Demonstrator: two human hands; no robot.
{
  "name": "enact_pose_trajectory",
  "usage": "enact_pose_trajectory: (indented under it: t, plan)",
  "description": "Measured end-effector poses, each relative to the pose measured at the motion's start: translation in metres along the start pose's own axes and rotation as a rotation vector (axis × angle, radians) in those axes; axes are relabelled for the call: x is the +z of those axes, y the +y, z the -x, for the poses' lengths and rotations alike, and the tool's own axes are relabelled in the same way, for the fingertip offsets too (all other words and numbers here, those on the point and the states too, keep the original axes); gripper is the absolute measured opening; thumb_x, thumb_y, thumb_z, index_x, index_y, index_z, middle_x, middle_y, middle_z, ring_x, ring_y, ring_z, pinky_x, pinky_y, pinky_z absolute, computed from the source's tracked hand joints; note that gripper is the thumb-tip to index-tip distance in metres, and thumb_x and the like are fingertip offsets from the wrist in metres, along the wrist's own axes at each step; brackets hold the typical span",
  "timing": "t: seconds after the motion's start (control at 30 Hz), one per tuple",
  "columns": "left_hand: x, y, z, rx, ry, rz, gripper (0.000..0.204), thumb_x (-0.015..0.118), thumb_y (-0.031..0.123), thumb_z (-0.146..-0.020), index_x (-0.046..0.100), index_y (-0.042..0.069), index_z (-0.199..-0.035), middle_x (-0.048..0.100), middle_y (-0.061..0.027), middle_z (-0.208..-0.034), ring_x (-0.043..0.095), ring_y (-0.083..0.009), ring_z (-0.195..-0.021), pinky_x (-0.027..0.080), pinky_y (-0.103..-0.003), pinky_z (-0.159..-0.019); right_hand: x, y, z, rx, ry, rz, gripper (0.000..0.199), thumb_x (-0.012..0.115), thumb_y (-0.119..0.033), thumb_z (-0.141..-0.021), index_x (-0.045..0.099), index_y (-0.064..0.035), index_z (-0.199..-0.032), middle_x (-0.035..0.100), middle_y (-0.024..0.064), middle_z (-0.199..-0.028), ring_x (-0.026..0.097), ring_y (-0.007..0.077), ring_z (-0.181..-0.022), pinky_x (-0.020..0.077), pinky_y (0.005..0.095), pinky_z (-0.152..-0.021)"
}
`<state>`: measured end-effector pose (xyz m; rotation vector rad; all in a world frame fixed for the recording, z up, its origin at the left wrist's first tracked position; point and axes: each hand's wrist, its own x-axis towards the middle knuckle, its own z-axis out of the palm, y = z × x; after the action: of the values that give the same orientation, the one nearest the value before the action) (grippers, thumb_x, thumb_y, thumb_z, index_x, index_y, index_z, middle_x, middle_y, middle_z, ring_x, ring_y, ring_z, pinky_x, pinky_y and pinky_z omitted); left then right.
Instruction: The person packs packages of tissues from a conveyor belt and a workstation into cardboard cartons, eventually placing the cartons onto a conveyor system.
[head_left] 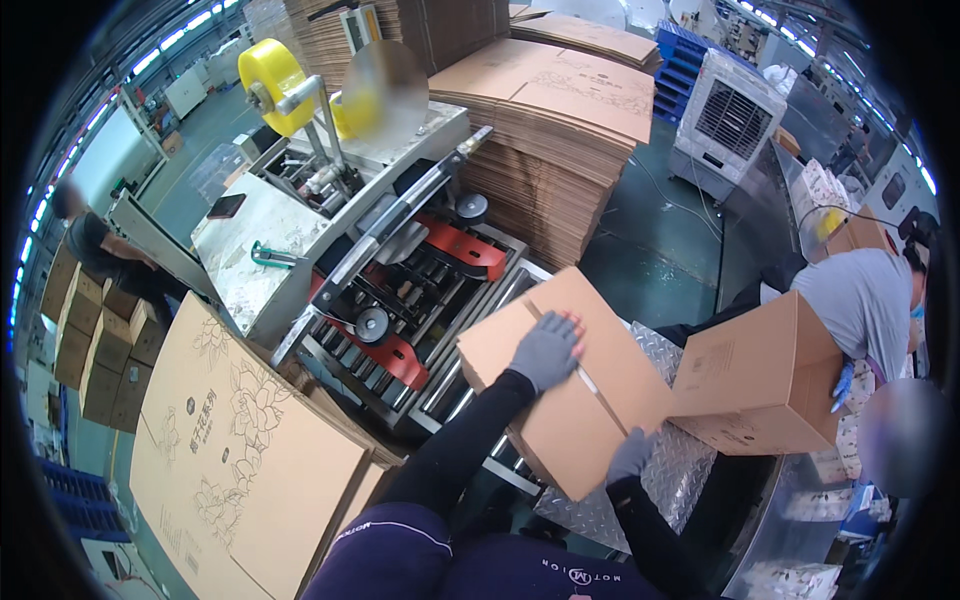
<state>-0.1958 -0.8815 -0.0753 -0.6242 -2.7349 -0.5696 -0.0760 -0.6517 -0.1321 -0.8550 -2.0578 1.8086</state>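
Observation:
A closed brown cardboard box (575,400) lies on the rollers at the mouth of a carton-sealing machine (400,300). My left hand (546,350), in a grey glove, presses flat on the box's top flaps by the centre seam. My right hand (630,455), also grey-gloved, holds the box's near right edge. A second brown box (762,372) stands just right of it on the checker-plate table (680,470), held by a person in a grey shirt (862,300) wearing blue gloves.
A tall stack of flat cartons (560,130) stands behind the machine. Flat printed cartons (235,460) lean at my left. A yellow tape roll (272,80) sits on the machine top. A white air cooler (728,125) stands at the back right. Another person (100,250) works by stacked boxes (100,350) at far left.

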Motion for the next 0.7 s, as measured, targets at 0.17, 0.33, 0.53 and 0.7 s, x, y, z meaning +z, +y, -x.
enact_pose_trajectory:
  t: [0.17,0.33,0.53,0.7]
  plan:
    - [-0.035,-0.119,0.007,-0.17,0.172,-0.162,0.038,0.041,0.023,-0.096,0.06,0.005,-0.124,0.056,-0.014,-0.134,0.046,-0.029,-0.129,0.03,-0.042,-0.112,0.133,-0.018,-0.035,-0.17,-0.238,0.387,0.066,0.045,-0.029,-0.097,0.021,0.0119,-0.143,0.037,0.0344,-0.14,0.045,0.0415,-0.125,0.0386,0.0404,-0.104]
    - [-0.053,-0.179,0.007,-0.303,0.192,-0.165,0.036,0.048,0.025,-0.094,0.063,0.005,-0.121,0.057,-0.0126,-0.133,0.048,-0.029,-0.127,0.034,-0.04,-0.109,0.212,-0.036,-0.019,-0.302,-0.275,0.597,0.072,0.051,-0.028,-0.095,0.018,0.0147,-0.142,0.031,0.0369,-0.142,0.041,0.0452,-0.128,0.0378,0.0413,-0.106]
    - [-0.05,-0.185,0.007,-0.36,0.229,-0.313,0.051,0.045,0.038,-0.095,0.056,0.001,-0.127,0.054,-0.0182,-0.136,0.045,-0.0329,-0.129,0.026,-0.044,-0.113,0.288,-0.057,0.025,-0.348,-0.2,0.58,0.072,0.051,-0.026,-0.095,0.014,0.0136,-0.143,0.025,0.0362,-0.145,0.037,0.0457,-0.131,0.0356,0.0422,-0.107]
    - [-0.04,-0.099,0.015,-0.294,0.315,0.125,0.051,0.049,0.034,-0.094,0.051,-0.002,-0.13,0.049,-0.0222,-0.137,0.04,-0.0359,-0.133,0.027,-0.044,-0.112,0.329,-0.045,-0.007,-0.093,-0.603,0.191,0.071,0.035,-0.048,-0.098,0.032,0.0091,-0.139,0.042,0.0291,-0.138,0.044,0.0395,-0.128,0.0371,0.0366,-0.107]
